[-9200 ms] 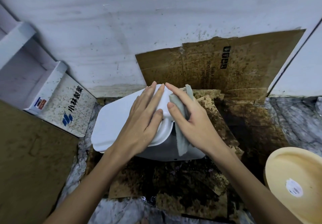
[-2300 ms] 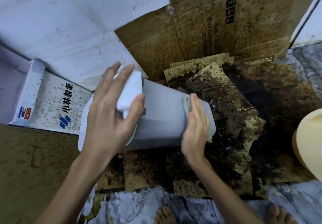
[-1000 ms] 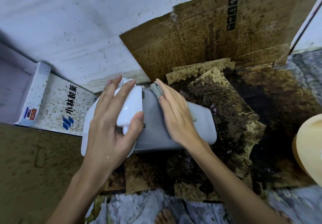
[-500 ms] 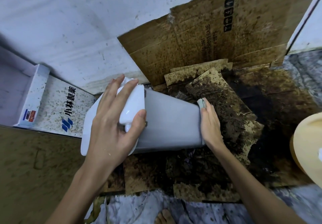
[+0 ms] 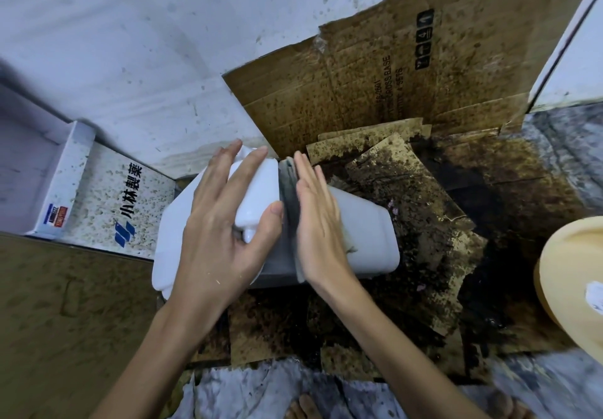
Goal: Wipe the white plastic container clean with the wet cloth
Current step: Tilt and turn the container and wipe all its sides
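Head view: left hand (image 5: 222, 229) clasps the lid end of the white plastic container (image 5: 365, 232), fingers spread over the lid, thumb hooked round its raised white latch. Right hand (image 5: 318, 222) lies flat and unclenched, palm pressing the wet cloth (image 5: 288, 190) against the container's grey side wall just beside the lid; cloth edges show above the fingertips and below the palm. Container lies tipped on its side on stained cardboard sheets (image 5: 424, 229) covering the floor, near the wall. White printed box (image 5: 107, 203) stands to its left, spattered. Tan round lid (image 5: 574, 275) at right edge, well apart.
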The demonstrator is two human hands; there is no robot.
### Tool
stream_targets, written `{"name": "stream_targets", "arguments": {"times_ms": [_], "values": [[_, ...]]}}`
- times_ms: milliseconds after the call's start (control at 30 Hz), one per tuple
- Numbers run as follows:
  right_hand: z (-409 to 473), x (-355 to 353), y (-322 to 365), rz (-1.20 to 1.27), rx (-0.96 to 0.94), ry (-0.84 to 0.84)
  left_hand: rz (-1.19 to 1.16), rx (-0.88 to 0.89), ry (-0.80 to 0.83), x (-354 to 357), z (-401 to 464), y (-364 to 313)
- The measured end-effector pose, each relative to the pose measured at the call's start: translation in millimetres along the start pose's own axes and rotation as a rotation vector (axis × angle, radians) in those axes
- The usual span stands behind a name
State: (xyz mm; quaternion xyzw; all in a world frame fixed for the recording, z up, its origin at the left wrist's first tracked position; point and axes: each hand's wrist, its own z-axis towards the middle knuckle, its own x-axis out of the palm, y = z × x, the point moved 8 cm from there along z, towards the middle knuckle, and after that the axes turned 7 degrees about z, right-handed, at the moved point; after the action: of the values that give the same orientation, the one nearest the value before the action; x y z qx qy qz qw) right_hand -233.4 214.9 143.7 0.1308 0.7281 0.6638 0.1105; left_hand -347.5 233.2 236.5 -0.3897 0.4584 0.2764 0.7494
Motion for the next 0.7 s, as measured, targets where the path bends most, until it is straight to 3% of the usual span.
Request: {"name": "stream_targets", "arguments": {"times_ms": [167, 433, 700], "values": [[-8.9, -1.2, 20.2, 0.139, -0.014, -0.001, -0.022, -0.009, 0.0, 3.3, 0.4, -6.6], [-6.4, -17.0, 6.3, 0.013, -0.085, 0.053, -0.043, -0.027, 0.054, 9.1, 1.0, -7.7], [-6.2, -37.2, -7.9, 0.054, -0.071, -0.106, -0.066, -0.023, 0.072, 11.9, 2.1, -23.3]]}}
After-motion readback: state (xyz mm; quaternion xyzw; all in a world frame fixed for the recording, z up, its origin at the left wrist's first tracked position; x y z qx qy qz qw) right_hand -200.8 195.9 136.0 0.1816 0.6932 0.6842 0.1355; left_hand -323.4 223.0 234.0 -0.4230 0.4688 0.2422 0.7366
